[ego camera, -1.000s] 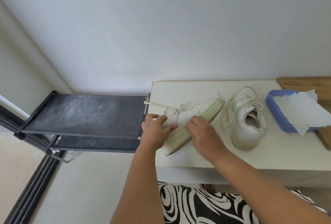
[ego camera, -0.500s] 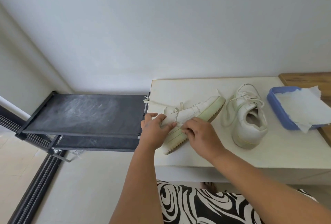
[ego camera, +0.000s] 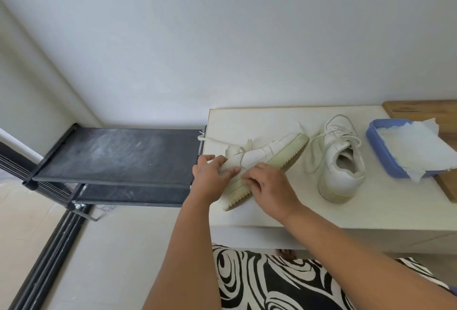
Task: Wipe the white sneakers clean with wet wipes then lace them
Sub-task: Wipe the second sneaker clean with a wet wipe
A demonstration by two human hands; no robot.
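One white sneaker point(ego camera: 269, 155) lies on its side on the cream table point(ego camera: 284, 213), sole edge toward me, toe pointing far right. My left hand point(ego camera: 212, 176) grips its heel end. My right hand point(ego camera: 268, 183) pinches at the sneaker's side near the sole; a wipe is not clearly visible under the fingers. A loose lace point(ego camera: 217, 140) trails from it to the table's left edge. The second white sneaker point(ego camera: 342, 161) stands upright to the right, laced loosely, untouched. A blue tub point(ego camera: 385, 158) with white wet wipes point(ego camera: 418, 147) sits at the far right.
A black metal shoe rack point(ego camera: 116, 153) with dusty shelves stands left of the table, against the wall. A wooden board point(ego camera: 425, 110) lies under the blue tub. My black-and-white patterned clothing point(ego camera: 272, 282) is below the table's front edge.
My right hand has slid left along the sneaker's side toward my left hand, its fingers curling in. The sneaker and the left hand have hardly moved.
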